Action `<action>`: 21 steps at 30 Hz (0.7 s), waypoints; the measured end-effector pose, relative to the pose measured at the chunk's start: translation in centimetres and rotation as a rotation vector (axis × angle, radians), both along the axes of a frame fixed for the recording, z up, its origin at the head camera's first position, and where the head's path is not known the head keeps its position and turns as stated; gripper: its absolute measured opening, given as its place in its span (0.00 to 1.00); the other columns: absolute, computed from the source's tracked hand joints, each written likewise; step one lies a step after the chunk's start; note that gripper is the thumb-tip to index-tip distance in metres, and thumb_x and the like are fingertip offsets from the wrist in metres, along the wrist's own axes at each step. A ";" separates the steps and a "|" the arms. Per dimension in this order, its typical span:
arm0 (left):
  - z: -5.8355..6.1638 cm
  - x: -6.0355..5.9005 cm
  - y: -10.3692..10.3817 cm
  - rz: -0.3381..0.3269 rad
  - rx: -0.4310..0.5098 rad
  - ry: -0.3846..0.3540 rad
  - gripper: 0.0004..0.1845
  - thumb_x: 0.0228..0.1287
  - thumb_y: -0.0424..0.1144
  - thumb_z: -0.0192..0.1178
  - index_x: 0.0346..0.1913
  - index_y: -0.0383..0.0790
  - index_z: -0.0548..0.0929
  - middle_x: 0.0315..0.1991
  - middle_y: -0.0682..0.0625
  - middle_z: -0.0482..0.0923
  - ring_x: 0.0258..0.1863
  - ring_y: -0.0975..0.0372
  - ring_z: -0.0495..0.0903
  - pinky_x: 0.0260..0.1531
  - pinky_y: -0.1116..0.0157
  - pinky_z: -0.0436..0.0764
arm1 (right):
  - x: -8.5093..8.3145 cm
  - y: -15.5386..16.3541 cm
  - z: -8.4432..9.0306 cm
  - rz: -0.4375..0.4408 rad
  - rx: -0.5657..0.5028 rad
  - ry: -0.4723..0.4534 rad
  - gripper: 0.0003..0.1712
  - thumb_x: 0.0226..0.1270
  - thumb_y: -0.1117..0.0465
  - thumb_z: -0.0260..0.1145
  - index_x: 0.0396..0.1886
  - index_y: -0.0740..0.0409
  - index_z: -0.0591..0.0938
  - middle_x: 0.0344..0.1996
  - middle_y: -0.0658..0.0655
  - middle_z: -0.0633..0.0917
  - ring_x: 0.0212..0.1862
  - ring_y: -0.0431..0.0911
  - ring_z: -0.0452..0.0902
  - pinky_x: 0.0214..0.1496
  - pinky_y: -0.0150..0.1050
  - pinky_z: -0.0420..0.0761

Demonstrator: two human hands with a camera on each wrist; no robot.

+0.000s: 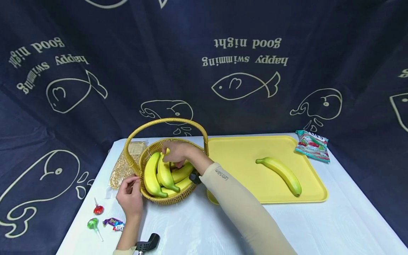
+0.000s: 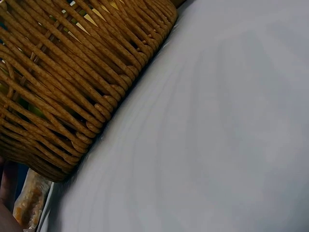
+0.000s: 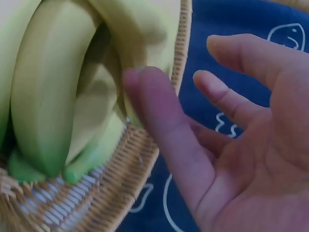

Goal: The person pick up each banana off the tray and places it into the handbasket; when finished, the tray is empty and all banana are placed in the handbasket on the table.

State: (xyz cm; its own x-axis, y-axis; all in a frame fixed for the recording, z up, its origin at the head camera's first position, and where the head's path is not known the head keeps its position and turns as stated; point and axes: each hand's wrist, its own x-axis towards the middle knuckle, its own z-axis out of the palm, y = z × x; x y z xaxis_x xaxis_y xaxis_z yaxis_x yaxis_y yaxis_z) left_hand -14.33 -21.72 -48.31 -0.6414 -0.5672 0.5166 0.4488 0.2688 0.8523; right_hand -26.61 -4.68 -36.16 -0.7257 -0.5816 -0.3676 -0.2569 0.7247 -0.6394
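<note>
A wicker basket (image 1: 160, 200) with a tall arched handle (image 1: 167, 120) holds several yellow bananas (image 1: 151, 174) with green ends. At the basket's left rim, my left hand (image 1: 131, 199) grips the edge with curled fingers. Only a sliver of that hand (image 2: 7, 212) shows beside the wicker wall (image 2: 72, 92) in the left wrist view. My right hand (image 1: 178, 152) reaches over the bananas inside. In the right wrist view its fingers are spread, and the fingertips (image 3: 157, 94) overlap a banana (image 3: 137, 29) near the basket's rim.
A yellow tray (image 1: 232, 170) with one banana (image 1: 283, 173) lies right of the basket. A teal snack bag (image 1: 313, 145) overlaps the tray's far corner. A bag of grains (image 1: 122, 168) lies behind my left hand. Red (image 1: 98, 210) and green lollipops (image 1: 93, 223) and small wrapped candies (image 1: 112, 222) lie front left.
</note>
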 end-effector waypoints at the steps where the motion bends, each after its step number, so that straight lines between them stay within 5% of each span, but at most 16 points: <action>1: 0.0 0.0 0.0 -0.002 0.001 -0.001 0.05 0.59 0.20 0.57 0.35 0.19 0.81 0.39 0.32 0.80 0.34 0.61 0.83 0.36 0.74 0.78 | -0.2 0.4 0.1 0.007 -0.013 0.014 0.15 0.68 0.55 0.61 0.52 0.49 0.72 0.26 0.56 0.78 0.18 0.46 0.72 0.36 0.47 0.81; 10: 0.1 -0.1 0.0 -0.013 0.024 0.002 0.05 0.59 0.20 0.57 0.35 0.19 0.80 0.39 0.32 0.80 0.34 0.60 0.83 0.36 0.74 0.78 | 0.0 4.2 -0.3 0.149 -0.018 0.487 0.13 0.68 0.54 0.62 0.49 0.50 0.85 0.39 0.42 0.82 0.40 0.36 0.75 0.53 0.36 0.71; 15: 0.1 -0.1 0.0 -0.020 0.023 0.005 0.05 0.59 0.20 0.57 0.35 0.18 0.80 0.39 0.32 0.79 0.34 0.61 0.83 0.36 0.74 0.79 | 1.6 8.1 -0.7 0.137 -0.119 0.538 0.10 0.66 0.56 0.64 0.45 0.50 0.86 0.37 0.42 0.84 0.37 0.34 0.76 0.41 0.30 0.76; 21: -0.1 -0.1 0.0 -0.008 0.013 0.014 0.05 0.59 0.20 0.57 0.35 0.19 0.81 0.39 0.33 0.80 0.34 0.63 0.83 0.36 0.74 0.78 | 3.2 13.4 -1.2 0.099 -0.174 0.562 0.08 0.65 0.57 0.65 0.42 0.48 0.86 0.37 0.42 0.84 0.36 0.34 0.77 0.39 0.32 0.77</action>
